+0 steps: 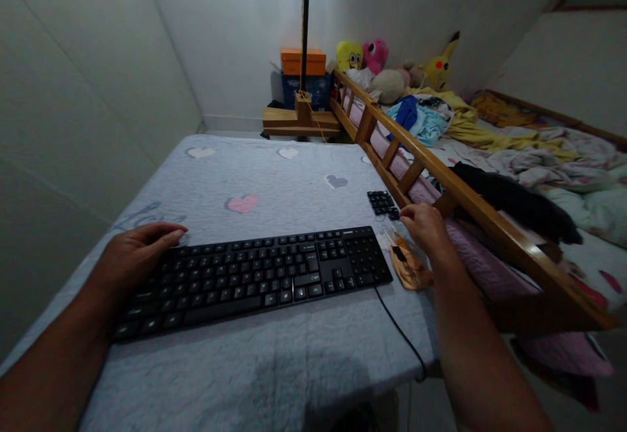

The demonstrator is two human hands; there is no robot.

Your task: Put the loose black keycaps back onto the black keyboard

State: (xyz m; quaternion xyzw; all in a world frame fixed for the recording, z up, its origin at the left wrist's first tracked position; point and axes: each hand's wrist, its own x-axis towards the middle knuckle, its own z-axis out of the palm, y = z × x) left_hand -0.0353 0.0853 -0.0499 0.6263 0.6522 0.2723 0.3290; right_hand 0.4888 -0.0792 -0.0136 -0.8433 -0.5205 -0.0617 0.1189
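A black keyboard (255,275) lies at a slant on the light blue quilted cover, its cable running off the front edge. My left hand (140,255) rests at the keyboard's left end, fingers stretched out with the thumb a little apart. At the right, my right hand (424,223) is closed beside a small group of loose black keycaps (381,202); its fingertips are next to the lowest keycap, and what they hold, if anything, is too small to tell. Below that hand lies an orange and clear plastic packet (409,265).
A wooden bed rail (431,157) runs along the right side, with bedding and plush toys (386,82) behind it. At the back stand an orange box (304,61) and a wooden post base (301,118). A wall (73,92) borders the left.
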